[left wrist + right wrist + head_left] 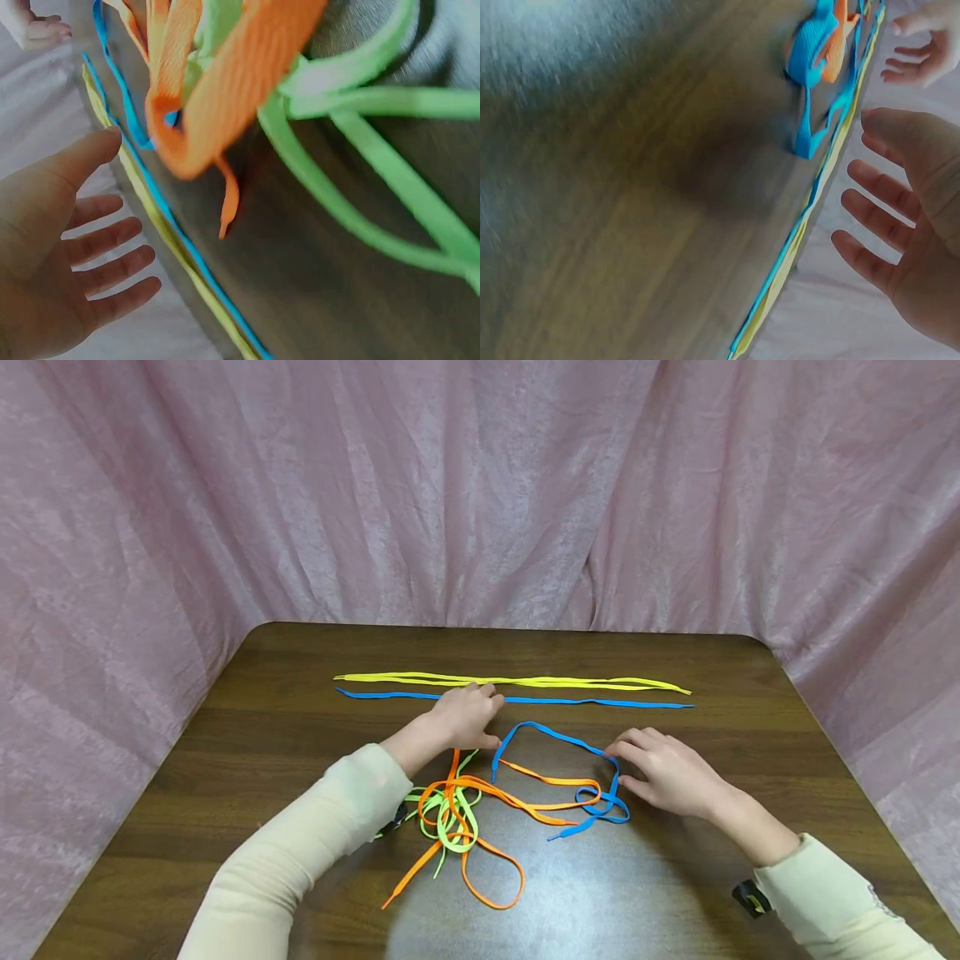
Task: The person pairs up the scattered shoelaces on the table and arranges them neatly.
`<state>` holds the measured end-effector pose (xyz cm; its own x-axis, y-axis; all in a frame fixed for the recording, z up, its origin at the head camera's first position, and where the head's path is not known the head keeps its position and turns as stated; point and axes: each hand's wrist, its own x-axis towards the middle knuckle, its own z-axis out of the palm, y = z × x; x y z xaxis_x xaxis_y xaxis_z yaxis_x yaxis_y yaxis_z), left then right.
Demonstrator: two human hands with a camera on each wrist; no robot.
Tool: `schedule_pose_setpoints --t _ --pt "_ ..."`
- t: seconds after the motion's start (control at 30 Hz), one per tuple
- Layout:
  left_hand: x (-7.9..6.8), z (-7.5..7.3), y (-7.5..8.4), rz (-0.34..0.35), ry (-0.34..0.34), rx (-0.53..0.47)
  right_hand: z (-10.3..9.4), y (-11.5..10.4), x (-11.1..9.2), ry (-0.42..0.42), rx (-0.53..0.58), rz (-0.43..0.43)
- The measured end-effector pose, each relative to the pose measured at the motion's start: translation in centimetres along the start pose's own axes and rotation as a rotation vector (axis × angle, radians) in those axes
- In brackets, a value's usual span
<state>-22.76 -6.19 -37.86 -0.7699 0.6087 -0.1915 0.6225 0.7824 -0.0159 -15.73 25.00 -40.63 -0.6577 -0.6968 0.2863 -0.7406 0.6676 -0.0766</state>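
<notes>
Flat shoelaces lie on the table. My left hand (pixel 468 714) is above the straight blue shoelace (pixel 570 701), fingers relaxed and nothing held, as its palm (pixel 37 255) shows in the left wrist view. Beside its thumb begins a bent, looped blue shoelace (pixel 558 734). My right hand (pixel 667 768) is at that lace's right bend; the right wrist view shows its fingers (pixel 881 195) spread and holding nothing. Orange shoelaces (pixel 495 907) and light green shoelaces (pixel 470 827) lie tangled below the left hand, partly behind its forearm.
Yellow shoelaces (pixel 390 677) stretch side by side across the far part of the brown wooden table (pixel 675 877), just beyond the straight blue one. Pink curtains (pixel 480 493) hang behind and at both sides of the table.
</notes>
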Motion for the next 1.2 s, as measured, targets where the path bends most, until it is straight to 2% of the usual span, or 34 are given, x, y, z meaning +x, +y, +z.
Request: schedule_pose_setpoints --t 0.3,0.67,1.0,1.2 --pt "1.2 1.5 1.2 -0.013 -0.077 0.003 0.8 -1.5 0.0 0.0 0.014 -0.038" --pt "1.8 2.1 2.0 -0.046 -0.095 -0.01 1.3 -3.4 0.4 0.075 0.055 -0.151" --pt "2.4 2.1 1.5 -0.09 -0.158 -0.177 1.4 -5.0 0.6 0.058 0.054 -0.198" --pt "2.3 1.9 1.5 -0.09 -0.185 -0.217 1.5 -5.9 0.7 0.036 0.05 -0.219"
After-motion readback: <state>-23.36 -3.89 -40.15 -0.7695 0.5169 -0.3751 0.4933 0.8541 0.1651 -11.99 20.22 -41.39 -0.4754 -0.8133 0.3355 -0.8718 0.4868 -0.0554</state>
